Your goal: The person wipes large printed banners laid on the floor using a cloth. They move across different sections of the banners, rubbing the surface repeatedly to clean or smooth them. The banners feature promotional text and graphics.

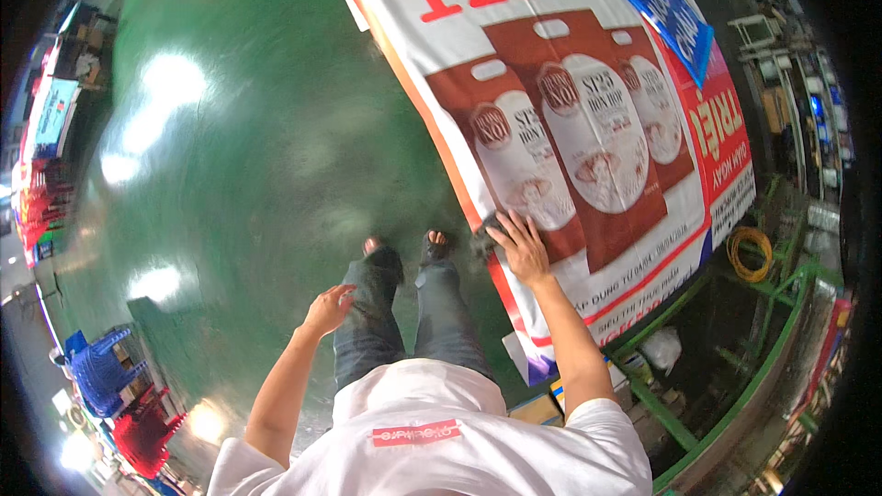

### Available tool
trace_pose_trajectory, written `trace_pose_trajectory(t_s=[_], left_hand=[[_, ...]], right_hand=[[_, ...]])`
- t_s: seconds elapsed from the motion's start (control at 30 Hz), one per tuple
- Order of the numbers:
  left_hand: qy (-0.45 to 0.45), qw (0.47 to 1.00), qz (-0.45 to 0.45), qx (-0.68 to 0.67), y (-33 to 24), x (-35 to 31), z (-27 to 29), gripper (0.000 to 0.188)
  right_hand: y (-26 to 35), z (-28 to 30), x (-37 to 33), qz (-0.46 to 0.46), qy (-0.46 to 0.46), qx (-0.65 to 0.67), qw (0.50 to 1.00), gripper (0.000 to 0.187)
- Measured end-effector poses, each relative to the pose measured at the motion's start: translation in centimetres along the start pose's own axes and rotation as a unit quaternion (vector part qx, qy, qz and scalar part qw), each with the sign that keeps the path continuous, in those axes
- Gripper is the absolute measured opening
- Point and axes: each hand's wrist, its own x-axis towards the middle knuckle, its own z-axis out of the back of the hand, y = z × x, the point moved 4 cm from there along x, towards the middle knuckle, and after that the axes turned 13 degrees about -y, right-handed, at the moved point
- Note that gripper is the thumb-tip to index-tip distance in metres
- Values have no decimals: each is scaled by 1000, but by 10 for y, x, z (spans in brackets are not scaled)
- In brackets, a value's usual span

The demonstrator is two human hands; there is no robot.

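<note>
A large printed banner [643, 220], white with red, showing brown bags, lies spread over a raised surface to my right. My right hand [522, 250] rests on its near left edge, palm down, with the fingers stretched and apart. Beside those fingertips, at the banner's edge, is a small dark thing [483, 237]; its kind is not clear. My left hand [328, 310] hangs in front of my left thigh, loosely bent and holding nothing. A blue printed sheet [663, 11] lies across the banner's far right part.
Green metal framing [657, 413] runs at the lower right, with a coil of yellow cord [750, 253] and a clear plastic bag [661, 349] by it. Blue plastic chairs [99, 369] and red plastic chairs [147, 434] stand at the lower left on the shiny green floor [248, 156].
</note>
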Motion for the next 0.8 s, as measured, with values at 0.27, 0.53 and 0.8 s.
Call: trace_pose_trajectory(t_s=[0.27, 0.53, 0.8], left_hand=[[95, 989, 99, 54, 69, 102, 79, 33], [-40, 974, -109, 193, -22, 411, 226, 28], [67, 968, 113, -213, -94, 587, 244, 51]], right_hand=[[-16, -88, 341, -36, -113, 12, 993, 53], [13, -99, 312, -184, -193, 78, 961, 43], [161, -76, -41, -776, -355, 449, 265, 44]])
